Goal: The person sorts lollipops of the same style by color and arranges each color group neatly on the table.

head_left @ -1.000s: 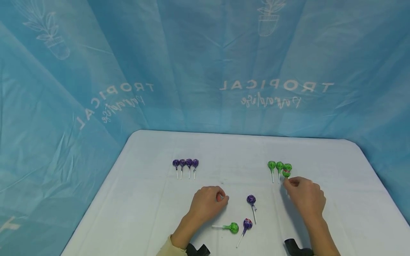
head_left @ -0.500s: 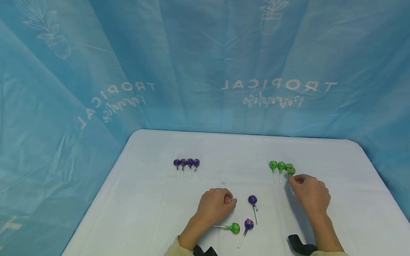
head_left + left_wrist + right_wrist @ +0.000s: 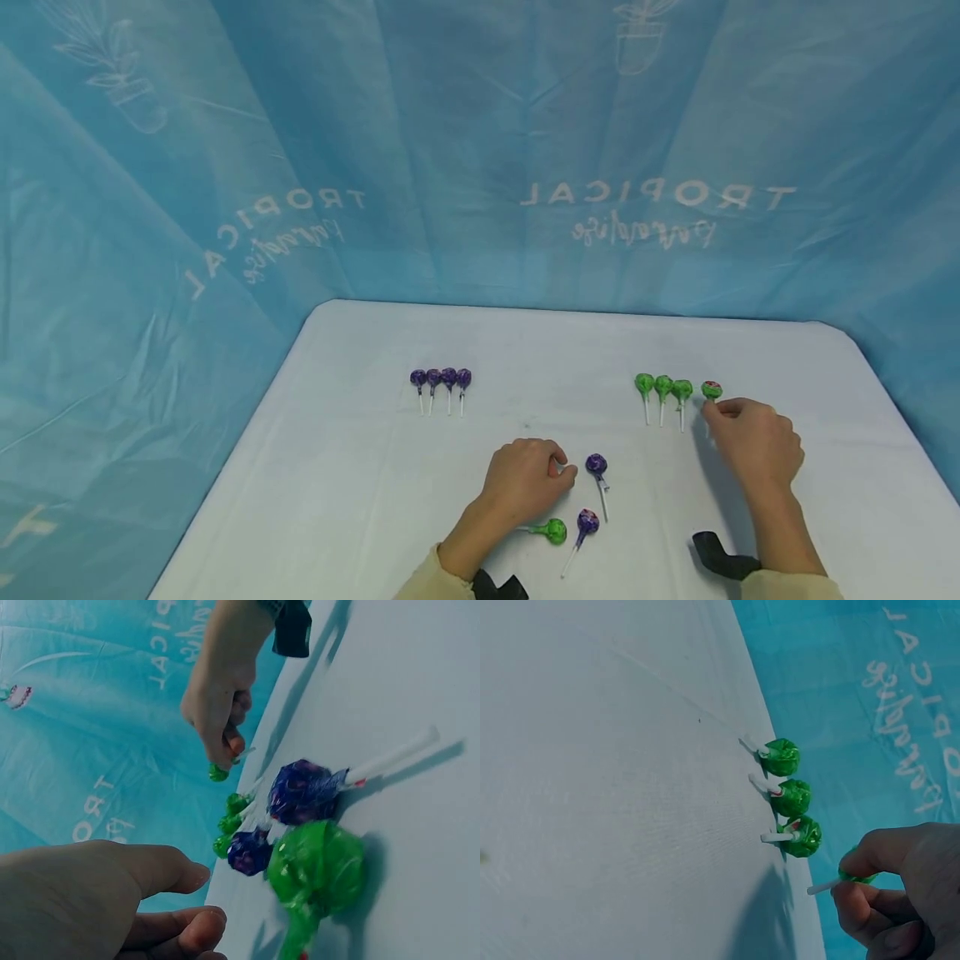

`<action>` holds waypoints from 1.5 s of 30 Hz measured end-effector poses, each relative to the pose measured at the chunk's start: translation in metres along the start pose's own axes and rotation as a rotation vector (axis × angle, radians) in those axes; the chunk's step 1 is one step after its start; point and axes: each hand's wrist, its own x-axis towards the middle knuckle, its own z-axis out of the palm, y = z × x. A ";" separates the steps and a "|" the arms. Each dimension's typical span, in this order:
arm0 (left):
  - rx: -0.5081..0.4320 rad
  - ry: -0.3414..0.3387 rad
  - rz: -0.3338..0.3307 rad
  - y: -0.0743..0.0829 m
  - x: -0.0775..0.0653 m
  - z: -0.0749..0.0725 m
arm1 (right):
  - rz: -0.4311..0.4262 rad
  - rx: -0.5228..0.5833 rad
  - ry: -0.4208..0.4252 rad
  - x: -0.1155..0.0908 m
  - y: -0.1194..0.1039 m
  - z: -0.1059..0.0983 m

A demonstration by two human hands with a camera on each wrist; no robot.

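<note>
Thumb and fingertips of the right hand are pinched round the stick of a green lollipop, just below its wrapped head. The lollipop is held near the far right part of the white surface; whether it is rested on the cloth cannot be told. Just to its left, three green lollipops are lined up side by side, their heads pointed away from the person, and a small gap is left between this row and the held one.

The left hand is loosely bent and relaxed, with a gap seen between thumb and index finger (most plainly in the left wrist view). Just beyond its fingertips, to the right, an upright-lying purple lollipop is placed with its stick toward the person. Nearer the person, a slanted purple lollipop is set just beside a sideways green lollipop, whose stick is partly hidden by the left forearm.

Farther off to the left, four purple lollipops are arranged in a row, sticks toward the person. Black fittings are worn at both wrists, below beige sleeves. The surface is backed by a blue curtain, on which mirrored lettering is printed.
</note>
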 end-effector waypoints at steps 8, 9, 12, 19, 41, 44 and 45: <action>-0.018 -0.026 -0.036 0.008 -0.001 0.009 | 0.019 -0.005 -0.006 0.008 0.004 0.007; -0.027 -0.025 -0.036 0.010 -0.001 0.010 | 0.023 -0.010 -0.006 0.008 0.003 0.008; -0.040 -0.023 -0.035 0.015 -0.001 0.011 | 0.031 -0.025 -0.009 0.010 0.001 0.009; 0.000 -0.032 -0.037 0.022 -0.001 0.016 | 0.048 -0.037 -0.024 0.013 0.003 0.013; 0.094 0.053 -0.054 0.030 0.002 0.033 | 0.057 -0.032 -0.060 0.019 0.009 0.016; 0.095 0.056 -0.059 0.032 0.003 0.035 | 0.061 -0.032 -0.069 0.019 0.008 0.015; 0.105 0.064 -0.062 0.032 0.003 0.036 | 0.066 -0.031 -0.072 0.019 0.008 0.015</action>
